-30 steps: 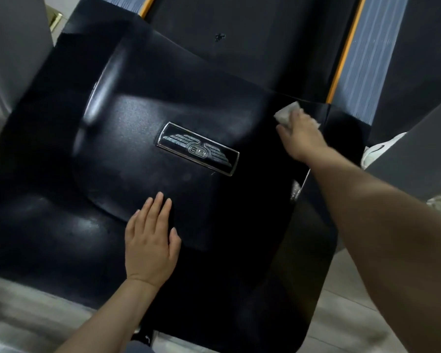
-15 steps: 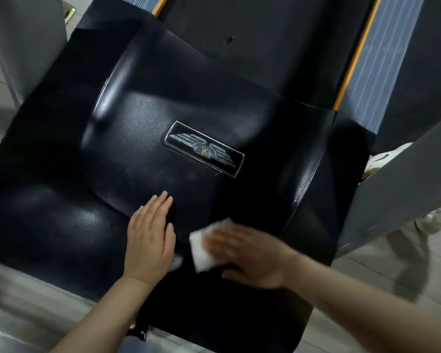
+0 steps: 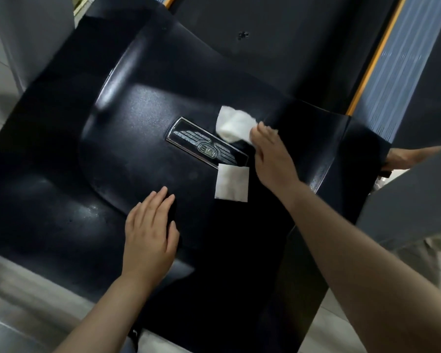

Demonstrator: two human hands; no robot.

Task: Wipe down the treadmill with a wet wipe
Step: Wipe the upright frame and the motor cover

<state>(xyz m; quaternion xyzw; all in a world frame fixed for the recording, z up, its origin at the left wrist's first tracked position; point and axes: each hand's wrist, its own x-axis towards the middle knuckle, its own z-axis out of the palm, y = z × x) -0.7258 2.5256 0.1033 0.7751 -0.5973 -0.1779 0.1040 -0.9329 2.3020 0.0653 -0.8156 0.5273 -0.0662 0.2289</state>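
The treadmill's black motor cover (image 3: pixel 127 138) fills the view, with a chrome winged emblem (image 3: pixel 204 146) at its middle. My right hand (image 3: pixel 273 159) presses a crumpled white wet wipe (image 3: pixel 236 127) against the cover just up and right of the emblem, fingers fairly straight on the wipe's near edge. A second, flat square white wipe piece (image 3: pixel 232 182) lies loose on the cover below the emblem's right end. My left hand (image 3: pixel 150 233) rests flat on the cover's near part, fingers straight, holding nothing.
The dark running belt (image 3: pixel 278 47) with an orange-edged side rail (image 3: pixel 374 57) runs away at the top. Grey uprights stand at left (image 3: pixel 33 34) and right (image 3: pixel 405 207). Another person's hand (image 3: pixel 405 156) shows behind the right upright. Pale floor lies below.
My right hand swept the wipe from the cover's far right corner down to the near middle, then back up beside the emblem. A square white piece now lies loose. My left hand stayed put.
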